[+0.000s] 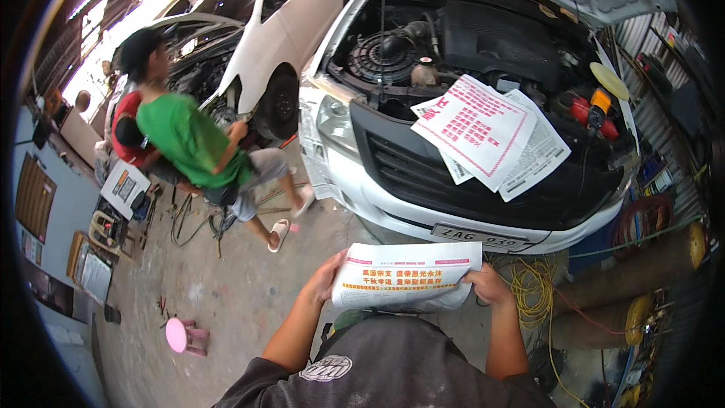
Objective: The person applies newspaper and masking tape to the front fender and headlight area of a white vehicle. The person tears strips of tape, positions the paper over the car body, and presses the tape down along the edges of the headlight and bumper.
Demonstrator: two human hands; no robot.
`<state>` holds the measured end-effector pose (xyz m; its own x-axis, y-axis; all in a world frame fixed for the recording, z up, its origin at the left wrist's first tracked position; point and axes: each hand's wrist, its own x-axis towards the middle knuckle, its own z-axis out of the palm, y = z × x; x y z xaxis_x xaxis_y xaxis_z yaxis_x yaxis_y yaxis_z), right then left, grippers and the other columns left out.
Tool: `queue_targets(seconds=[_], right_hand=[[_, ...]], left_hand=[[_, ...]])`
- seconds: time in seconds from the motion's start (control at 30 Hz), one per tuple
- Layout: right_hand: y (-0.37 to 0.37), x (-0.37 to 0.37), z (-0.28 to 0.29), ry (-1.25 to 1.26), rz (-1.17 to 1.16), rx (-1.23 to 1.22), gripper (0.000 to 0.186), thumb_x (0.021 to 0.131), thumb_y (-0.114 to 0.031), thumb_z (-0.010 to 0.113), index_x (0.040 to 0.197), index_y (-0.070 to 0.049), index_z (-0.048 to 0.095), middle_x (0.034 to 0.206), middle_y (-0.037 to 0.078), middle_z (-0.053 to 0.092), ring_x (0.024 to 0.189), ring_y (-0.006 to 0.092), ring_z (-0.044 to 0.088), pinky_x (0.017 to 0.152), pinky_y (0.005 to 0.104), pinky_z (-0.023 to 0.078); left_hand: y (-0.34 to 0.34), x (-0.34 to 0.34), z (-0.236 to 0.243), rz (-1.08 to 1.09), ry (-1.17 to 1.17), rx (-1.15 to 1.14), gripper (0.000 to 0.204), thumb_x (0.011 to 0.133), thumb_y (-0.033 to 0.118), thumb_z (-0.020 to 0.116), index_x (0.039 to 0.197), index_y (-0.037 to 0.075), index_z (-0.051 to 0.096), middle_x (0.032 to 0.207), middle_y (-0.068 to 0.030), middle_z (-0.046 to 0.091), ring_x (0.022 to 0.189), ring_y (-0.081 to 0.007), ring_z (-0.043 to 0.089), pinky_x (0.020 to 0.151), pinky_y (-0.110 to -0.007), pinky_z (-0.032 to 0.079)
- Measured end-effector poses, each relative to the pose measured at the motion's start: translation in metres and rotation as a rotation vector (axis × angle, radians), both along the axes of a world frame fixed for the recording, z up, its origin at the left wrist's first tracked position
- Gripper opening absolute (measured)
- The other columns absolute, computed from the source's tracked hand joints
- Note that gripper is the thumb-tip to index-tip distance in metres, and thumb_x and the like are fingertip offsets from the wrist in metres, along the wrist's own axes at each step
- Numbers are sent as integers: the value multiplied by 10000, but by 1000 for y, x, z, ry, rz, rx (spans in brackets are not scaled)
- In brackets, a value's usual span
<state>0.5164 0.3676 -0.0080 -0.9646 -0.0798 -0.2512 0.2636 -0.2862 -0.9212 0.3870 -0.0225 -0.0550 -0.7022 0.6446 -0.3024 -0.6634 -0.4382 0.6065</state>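
A sheet of newspaper (408, 268) with red and orange print is stretched between my two hands, close in front of my body. My left hand (326, 275) grips its left edge, and my right hand (489, 284) pinches the right edge with the thumb on top. The lower part of the sheet curls under toward me. Beyond it, more newspaper sheets (483, 132) lie spread over the front grille of a white car (400, 208). The car's hood stands raised over the engine (491, 38).
A person in a green shirt (189, 136) walks at the left, beside another in red (128, 132). Behind them stands a second white car (302, 11). A pink stool (180, 335) is on the floor. Yellow hose (532, 287) and gas cylinders (604, 332) lie at right.
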Motion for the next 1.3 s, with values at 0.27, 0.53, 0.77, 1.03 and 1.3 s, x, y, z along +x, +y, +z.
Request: queue_targets(seconds=[0.27,0.53,0.77,1.03,1.3], right_hand=[[-76,-71,-64,-33,-111,280,431,908,-120,639,1304,39,579,1159,117,691,1023,194,650,911,327,501],[-303,-10,33,356,3,538,271,920,-86,681,1179,-8,670,1155,100,623,1003,177,637,905,313,500],[-366,14,59,451,-143,613,522,847,-83,770,1318,13,566,1267,167,570,1119,280,618,944,370,514],[-380,29,70,476,-103,557,577,831,-33,785,1355,35,553,1308,147,546,1145,227,622,958,343,525],[-387,32,62,506,-86,589,564,848,-13,769,1362,56,548,1321,159,544,1137,233,636,932,336,559]], left_hand=[[-82,41,59,148,110,-437,437,915,227,753,1246,-31,630,1155,-134,710,1025,-218,688,901,-364,557],[-110,78,60,453,301,-590,213,946,157,718,1087,-3,727,959,-29,735,838,-85,639,752,-270,517],[-130,104,94,285,432,-333,309,934,84,710,1217,-33,674,1094,-77,720,952,-122,662,841,-272,532],[-168,103,103,101,587,-303,352,896,70,739,1217,-57,666,1296,-77,598,1114,-155,602,962,-305,487],[-181,106,101,120,689,-299,344,887,68,741,1200,-57,670,1304,-91,597,1166,-181,594,1000,-323,481]])
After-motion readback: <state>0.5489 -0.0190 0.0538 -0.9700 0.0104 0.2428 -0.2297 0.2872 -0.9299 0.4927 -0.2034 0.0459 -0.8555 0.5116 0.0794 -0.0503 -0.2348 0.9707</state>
